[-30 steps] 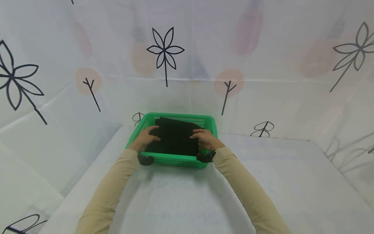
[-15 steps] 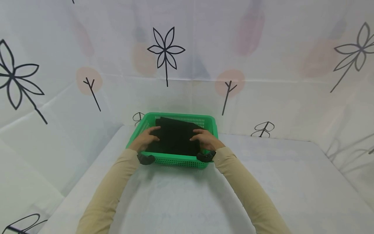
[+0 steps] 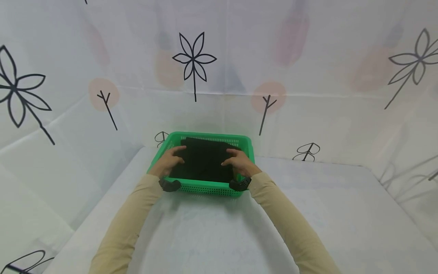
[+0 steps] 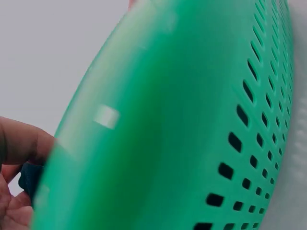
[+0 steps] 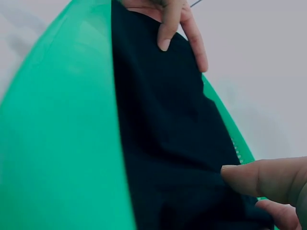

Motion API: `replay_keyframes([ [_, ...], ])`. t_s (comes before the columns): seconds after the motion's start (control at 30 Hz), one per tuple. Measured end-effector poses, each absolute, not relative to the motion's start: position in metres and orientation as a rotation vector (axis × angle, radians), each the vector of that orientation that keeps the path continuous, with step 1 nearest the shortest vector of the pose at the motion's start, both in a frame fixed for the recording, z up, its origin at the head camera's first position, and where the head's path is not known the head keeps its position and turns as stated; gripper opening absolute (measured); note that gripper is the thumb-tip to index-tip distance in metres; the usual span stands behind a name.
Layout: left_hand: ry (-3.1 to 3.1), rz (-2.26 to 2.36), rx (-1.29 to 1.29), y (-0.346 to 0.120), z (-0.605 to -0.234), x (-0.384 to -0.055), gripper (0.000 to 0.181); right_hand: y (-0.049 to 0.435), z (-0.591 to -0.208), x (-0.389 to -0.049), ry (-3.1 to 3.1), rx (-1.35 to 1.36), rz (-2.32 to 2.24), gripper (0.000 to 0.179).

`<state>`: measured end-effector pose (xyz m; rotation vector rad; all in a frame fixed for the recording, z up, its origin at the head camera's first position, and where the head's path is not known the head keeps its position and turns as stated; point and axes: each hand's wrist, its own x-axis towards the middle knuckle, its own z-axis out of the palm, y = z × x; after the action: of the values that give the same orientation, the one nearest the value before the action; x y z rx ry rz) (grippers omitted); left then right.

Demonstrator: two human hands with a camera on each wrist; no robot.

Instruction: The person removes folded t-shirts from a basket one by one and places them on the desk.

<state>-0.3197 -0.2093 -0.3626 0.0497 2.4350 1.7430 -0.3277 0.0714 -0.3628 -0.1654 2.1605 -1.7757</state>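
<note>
Resting flat on the folded black cloth (image 3: 205, 163) inside the green perforated plastic basket (image 3: 205, 188), the left hand (image 3: 169, 161) and right hand (image 3: 240, 162) keep straight fingers spread, holding nothing; almost nothing has shifted over the last second, so the cloth seems settled.

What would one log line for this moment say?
left hand: resting on black cloth | right hand: resting on cloth | cloth: folded, inside green basket | basket: on white table

White cloth-covered counter (image 3: 219, 232); a green perforated basket (image 3: 205, 187) stands directly on it at the far edge, just beyond the wrists, around both hands (image 3: 205, 163).
</note>
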Motion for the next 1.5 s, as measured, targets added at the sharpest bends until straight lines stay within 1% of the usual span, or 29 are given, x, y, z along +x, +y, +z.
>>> replay_keyframes([
  [0.5,2.351,1.882,0.044,-0.211,-0.352,-0.313,0.068,0.068,-0.358,-0.325,2.279,-0.185,-1.787,0.075],
  [0.8,2.267,1.977,0.057,-0.213,-0.349,-0.313,0.069,0.071,-0.354,-0.329,2.225,-0.157,-1.863,0.076],
  [1.17,2.262,2.001,0.103,-0.215,-0.341,-0.308,0.071,0.075,-0.344,-0.330,2.231,-0.212,-1.897,0.077],
  [1.5,2.180,2.095,0.143,-0.217,-0.337,-0.310,0.071,0.080,-0.337,-0.330,2.270,-0.256,-1.880,0.078],
])
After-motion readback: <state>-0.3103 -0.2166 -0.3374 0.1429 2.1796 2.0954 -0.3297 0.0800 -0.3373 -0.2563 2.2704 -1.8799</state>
